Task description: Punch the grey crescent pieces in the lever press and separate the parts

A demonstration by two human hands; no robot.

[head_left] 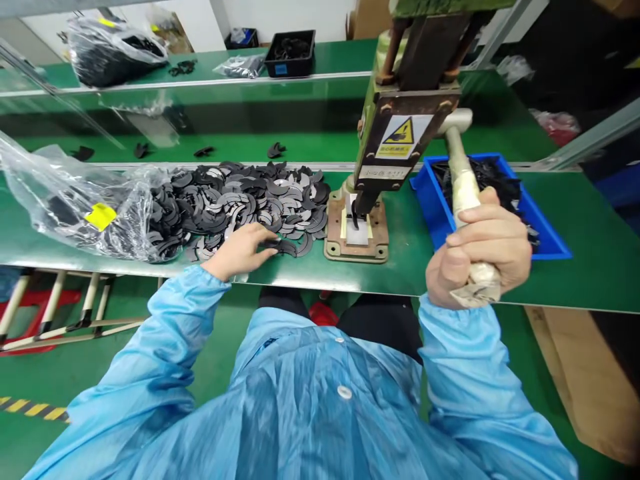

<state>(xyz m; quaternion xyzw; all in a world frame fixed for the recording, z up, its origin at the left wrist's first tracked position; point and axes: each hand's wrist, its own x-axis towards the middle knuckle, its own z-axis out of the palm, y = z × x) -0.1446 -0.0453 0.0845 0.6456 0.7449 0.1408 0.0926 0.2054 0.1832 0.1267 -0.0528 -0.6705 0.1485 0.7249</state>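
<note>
My left hand rests at the front edge of a heap of curved black parts, its thumb and fingertips around one dark part at the heap's right front. My right hand is wrapped round the taped lever of a green and brown press. Under the ram of the press, a small black piece stands on the pale plate of the base. A warning label is on the front of the press.
Right of the press is a blue bin of black parts. A clear plastic bag lies left of the heap. Several loose pieces lie behind it. A black bin and a filled bag stand on the back shelf.
</note>
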